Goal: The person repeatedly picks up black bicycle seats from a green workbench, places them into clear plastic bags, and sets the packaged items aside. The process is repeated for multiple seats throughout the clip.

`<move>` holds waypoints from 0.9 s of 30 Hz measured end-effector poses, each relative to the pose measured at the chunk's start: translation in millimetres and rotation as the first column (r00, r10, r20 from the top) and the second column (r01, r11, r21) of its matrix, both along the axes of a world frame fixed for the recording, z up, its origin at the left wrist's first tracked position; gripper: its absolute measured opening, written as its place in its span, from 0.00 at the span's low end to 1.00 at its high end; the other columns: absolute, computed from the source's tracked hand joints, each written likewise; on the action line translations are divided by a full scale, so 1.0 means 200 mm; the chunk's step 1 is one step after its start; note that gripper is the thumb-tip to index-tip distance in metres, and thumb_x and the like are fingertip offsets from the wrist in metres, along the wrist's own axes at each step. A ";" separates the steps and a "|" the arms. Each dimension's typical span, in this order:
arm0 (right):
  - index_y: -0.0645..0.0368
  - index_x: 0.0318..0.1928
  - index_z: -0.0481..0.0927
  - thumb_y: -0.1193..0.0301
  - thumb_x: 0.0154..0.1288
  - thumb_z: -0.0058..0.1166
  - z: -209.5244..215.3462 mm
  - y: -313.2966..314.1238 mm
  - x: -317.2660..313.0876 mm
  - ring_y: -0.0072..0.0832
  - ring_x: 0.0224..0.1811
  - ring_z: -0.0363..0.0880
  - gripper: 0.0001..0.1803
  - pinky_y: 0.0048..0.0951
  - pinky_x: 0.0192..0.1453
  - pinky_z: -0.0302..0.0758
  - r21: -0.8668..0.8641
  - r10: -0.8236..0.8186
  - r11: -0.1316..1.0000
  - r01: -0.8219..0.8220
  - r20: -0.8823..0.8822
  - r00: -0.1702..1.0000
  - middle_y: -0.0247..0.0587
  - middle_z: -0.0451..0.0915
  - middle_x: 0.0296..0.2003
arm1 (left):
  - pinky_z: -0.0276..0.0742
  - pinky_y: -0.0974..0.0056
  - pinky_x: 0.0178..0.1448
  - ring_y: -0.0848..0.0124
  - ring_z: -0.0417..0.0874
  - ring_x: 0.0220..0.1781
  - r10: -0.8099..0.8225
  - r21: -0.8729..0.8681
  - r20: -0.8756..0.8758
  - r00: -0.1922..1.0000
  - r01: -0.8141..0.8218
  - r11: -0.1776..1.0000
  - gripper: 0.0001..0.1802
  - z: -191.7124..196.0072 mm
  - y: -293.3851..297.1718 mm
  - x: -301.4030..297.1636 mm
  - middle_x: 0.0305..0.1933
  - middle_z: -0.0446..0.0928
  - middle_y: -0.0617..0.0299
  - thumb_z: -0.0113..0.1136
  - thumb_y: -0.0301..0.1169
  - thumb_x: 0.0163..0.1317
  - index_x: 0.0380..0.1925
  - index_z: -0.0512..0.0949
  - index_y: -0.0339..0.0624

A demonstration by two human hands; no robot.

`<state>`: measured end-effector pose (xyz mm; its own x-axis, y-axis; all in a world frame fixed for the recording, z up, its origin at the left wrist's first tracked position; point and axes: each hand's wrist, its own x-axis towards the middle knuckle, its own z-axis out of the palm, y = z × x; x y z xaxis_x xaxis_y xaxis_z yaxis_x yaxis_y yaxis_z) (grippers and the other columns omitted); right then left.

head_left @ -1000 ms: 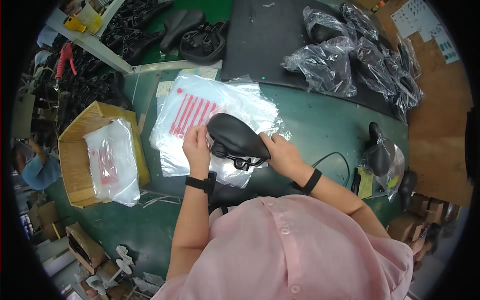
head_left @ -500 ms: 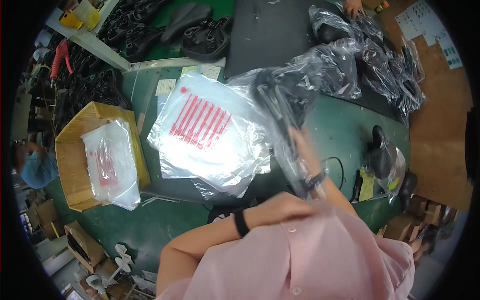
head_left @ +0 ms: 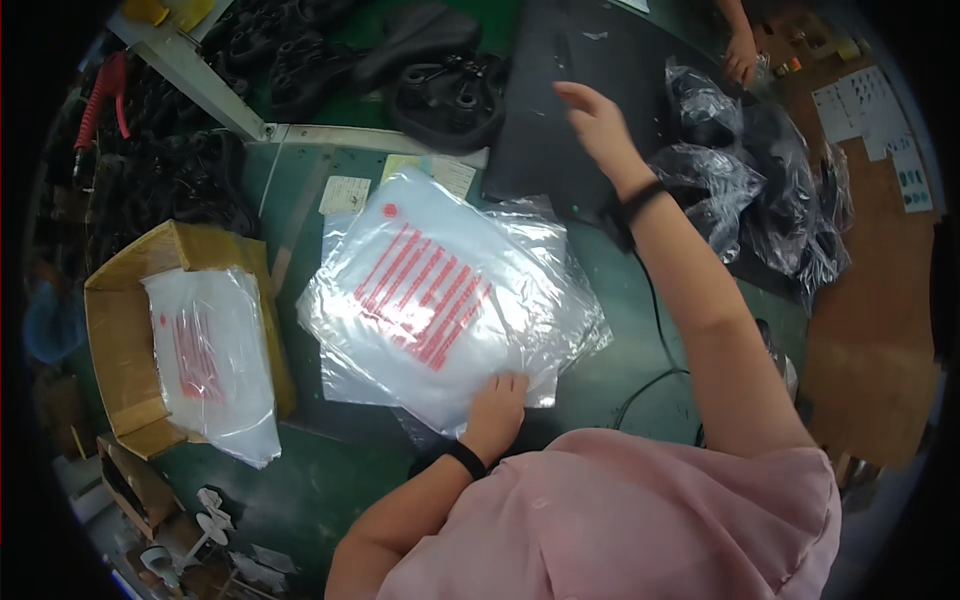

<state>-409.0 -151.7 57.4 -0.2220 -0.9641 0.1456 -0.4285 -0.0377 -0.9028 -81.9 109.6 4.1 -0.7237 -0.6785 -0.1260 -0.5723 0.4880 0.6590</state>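
My left hand (head_left: 497,412) rests on the near edge of a stack of clear plastic bags (head_left: 400,360) with red print, its fingers lying flat on the film. Above the black mat (head_left: 560,170) my right hand (head_left: 600,130) reaches out with its fingers apart and nothing in them. To the right of it, bagged black saddles (head_left: 705,185) lie in a pile in clear wrap. A black band circles each of my wrists.
A yellow-brown carton (head_left: 120,340) at the left holds more printed bags (head_left: 205,360). Bare black saddles (head_left: 450,100) lie at the back left, near a red air gun (head_left: 103,100). Another person's hand (head_left: 741,58) touches the pile. A black cable (head_left: 655,290) crosses the green table.
My right hand has moved away and let go of a bagged saddle, which has left the stack's right side. My left hand has moved from my shirt front to the bags.
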 end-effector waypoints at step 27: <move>0.62 0.63 0.63 0.62 0.38 0.73 -0.21 0.65 1.00 0.50 0.61 0.66 0.49 0.43 0.61 0.67 0.329 0.556 0.831 -0.448 -0.462 0.691 0.57 0.68 0.58 | 0.70 0.73 0.29 0.79 0.75 0.23 0.659 0.834 -0.055 0.751 -0.328 0.443 0.06 -0.16 -0.21 0.42 0.24 0.75 0.68 0.58 0.27 0.63 0.33 0.79 0.35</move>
